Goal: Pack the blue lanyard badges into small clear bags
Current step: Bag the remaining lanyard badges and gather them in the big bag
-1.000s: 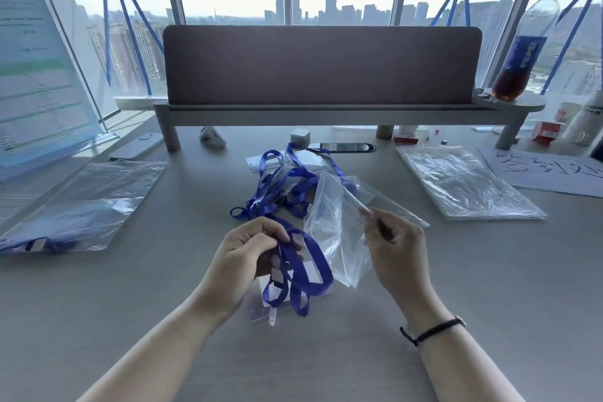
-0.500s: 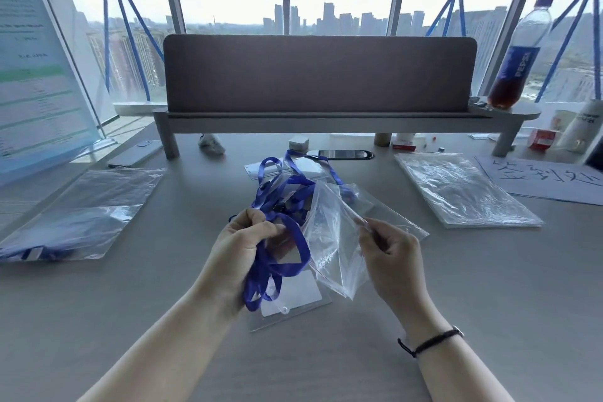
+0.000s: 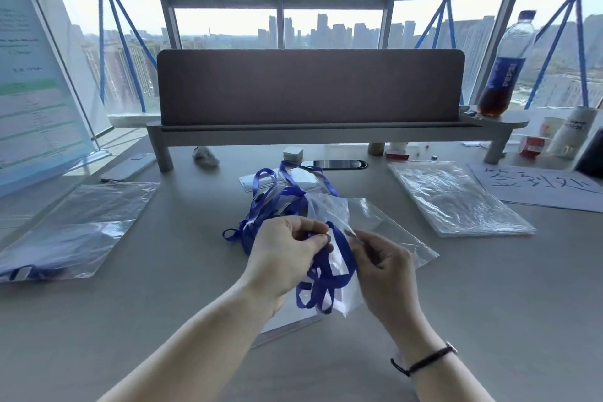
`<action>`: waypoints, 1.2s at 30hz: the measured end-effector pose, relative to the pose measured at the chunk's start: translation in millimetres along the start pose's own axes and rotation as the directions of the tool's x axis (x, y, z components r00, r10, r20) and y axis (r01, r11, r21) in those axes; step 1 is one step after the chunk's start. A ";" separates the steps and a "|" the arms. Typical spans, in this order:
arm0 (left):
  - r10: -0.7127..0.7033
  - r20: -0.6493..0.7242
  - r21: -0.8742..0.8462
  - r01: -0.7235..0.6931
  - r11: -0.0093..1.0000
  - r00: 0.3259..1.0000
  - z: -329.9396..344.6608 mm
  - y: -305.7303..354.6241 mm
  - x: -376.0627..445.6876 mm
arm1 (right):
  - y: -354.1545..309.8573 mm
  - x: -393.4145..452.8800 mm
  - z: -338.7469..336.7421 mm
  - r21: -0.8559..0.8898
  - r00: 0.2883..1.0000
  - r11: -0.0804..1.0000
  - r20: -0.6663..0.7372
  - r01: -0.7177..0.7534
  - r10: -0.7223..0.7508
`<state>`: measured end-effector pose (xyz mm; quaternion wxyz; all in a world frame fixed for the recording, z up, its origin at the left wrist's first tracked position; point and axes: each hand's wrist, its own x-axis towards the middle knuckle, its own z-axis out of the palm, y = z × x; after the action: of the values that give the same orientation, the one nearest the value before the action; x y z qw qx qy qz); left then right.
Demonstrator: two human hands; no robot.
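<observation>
My left hand (image 3: pixel 284 254) grips a bunched blue lanyard (image 3: pixel 326 277) whose loops hang down into the mouth of a small clear bag (image 3: pixel 329 215). My right hand (image 3: pixel 385 268) pinches the bag's near edge and holds it up. The clear badge holder (image 3: pixel 287 320) attached to the lanyard hangs low by the table, partly hidden by my left wrist. Behind my hands lies a tangled pile of more blue lanyard badges (image 3: pixel 274 199).
A stack of empty clear bags (image 3: pixel 456 199) lies at the right. At the left is a larger clear bag (image 3: pixel 81 232) holding packed badges. A desk shelf (image 3: pixel 326 134) with a divider panel, a cola bottle (image 3: pixel 505 68), a phone (image 3: pixel 332 164) and a paper sign (image 3: pixel 538 186) stand further back.
My left hand has moved right with the lanyard, bringing its loops from beside the bag into the bag's mouth. My right hand has kept hold of the bag's edge.
</observation>
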<state>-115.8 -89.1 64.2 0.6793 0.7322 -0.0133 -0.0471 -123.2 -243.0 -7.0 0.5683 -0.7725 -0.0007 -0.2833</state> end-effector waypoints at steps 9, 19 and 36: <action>-0.158 -0.072 -0.241 0.137 0.961 0.985 37.7 -2.8 33.6 | -13.5 -6.0 1.8 0.085 0.994 0.993 0.073 0.079 -0.086; -0.255 0.333 -0.273 0.351 0.895 0.908 40.0 2.2 38.8 | -6.9 -1.6 -3.9 0.164 1.000 0.987 -0.028 0.001 0.004; -0.073 0.157 0.735 -0.067 0.675 0.985 -76.6 -40.7 23.9 | 2.8 1.7 2.2 0.129 0.993 0.985 0.007 -0.118 0.119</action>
<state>-87.2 -11.9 28.1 0.3224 0.9369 -0.0891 -0.1020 -119.9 -242.6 -9.2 0.6331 -0.7325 0.0270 -0.2486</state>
